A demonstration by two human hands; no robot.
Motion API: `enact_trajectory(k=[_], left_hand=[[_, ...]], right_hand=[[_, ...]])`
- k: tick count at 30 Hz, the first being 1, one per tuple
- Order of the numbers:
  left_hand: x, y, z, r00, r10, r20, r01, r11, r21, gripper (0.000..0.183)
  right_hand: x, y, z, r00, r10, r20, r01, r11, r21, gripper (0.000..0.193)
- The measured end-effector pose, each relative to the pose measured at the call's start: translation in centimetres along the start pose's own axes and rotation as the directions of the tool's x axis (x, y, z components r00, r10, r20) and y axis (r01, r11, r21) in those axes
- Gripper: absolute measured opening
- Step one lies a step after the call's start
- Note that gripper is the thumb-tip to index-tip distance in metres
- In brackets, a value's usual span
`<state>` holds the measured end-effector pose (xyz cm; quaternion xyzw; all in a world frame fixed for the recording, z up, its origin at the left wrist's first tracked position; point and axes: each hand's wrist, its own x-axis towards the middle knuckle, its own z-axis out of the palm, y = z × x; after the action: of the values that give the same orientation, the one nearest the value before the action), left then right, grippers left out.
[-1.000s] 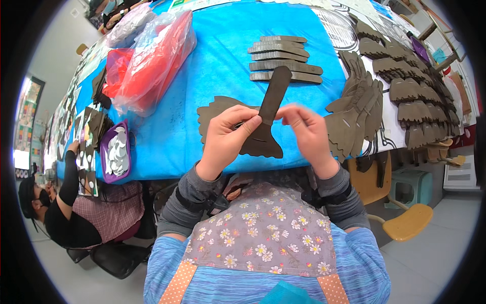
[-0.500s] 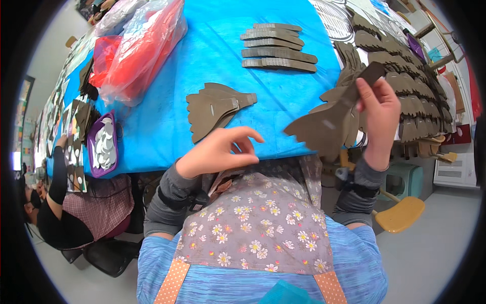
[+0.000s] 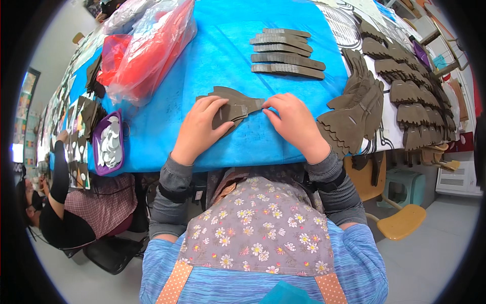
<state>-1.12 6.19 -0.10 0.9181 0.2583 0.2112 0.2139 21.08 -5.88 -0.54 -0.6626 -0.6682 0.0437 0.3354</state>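
Flat, dark grey-brown, fan-shaped pieces (image 3: 238, 106) lie unevenly overlapped on the blue-covered desk (image 3: 217, 61), narrow ends pointing to 3 o'clock, broad ends, partly hidden, toward 9 o'clock.

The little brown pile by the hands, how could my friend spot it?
Find the bright blue table cover, then the left hand and right hand near its front edge. The brown pile lies between them, broad end left. Unlike the bigger brown heap farther right, it has hands at it.
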Motion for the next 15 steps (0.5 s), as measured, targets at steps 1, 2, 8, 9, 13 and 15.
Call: enact_trajectory(k=[1, 2, 8, 9, 13, 15], left_hand=[[0.1, -0.1, 0.2, 0.994, 0.059, -0.091, -0.059, 0.998, 0.008, 0.041], [0.2, -0.2, 0.2, 0.994, 0.053, -0.094, -0.052, 0.999, 0.005, 0.041], [0.4, -0.7, 0.2, 0.997, 0.057, -0.046, -0.055, 0.997, 0.045, 0.039], [0.3, -0.7, 0.2, 0.997, 0.054, -0.051, -0.052, 0.997, 0.051, 0.039], [0.3, -0.7, 0.3, 0.996, 0.061, -0.066, -0.056, 0.996, 0.068, 0.039], [0.2, -0.8, -0.2, 0.998, 0.042, -0.036, -0.040, 0.998, 0.043, 0.039]], right_hand=[[0.1, 0.0, 0.1, 1.000, -0.004, 0.002, 0.004, 1.000, 0.002, 0.009], [0.1, 0.0, 0.1, 1.000, -0.007, 0.009, 0.007, 1.000, 0.002, 0.009], [-0.5, 0.4, -0.9, 0.998, 0.054, 0.041, -0.054, 0.999, -0.003, 0.009], [-0.9, 0.5, -1.1, 0.996, 0.080, 0.041, -0.081, 0.996, 0.024, 0.009], [-2.2, 1.0, -2.2, 0.989, 0.138, 0.060, -0.142, 0.987, 0.076, 0.012], [-2.3, 1.5, -3.0, 0.981, 0.184, 0.064, -0.188, 0.980, 0.066, 0.013]])
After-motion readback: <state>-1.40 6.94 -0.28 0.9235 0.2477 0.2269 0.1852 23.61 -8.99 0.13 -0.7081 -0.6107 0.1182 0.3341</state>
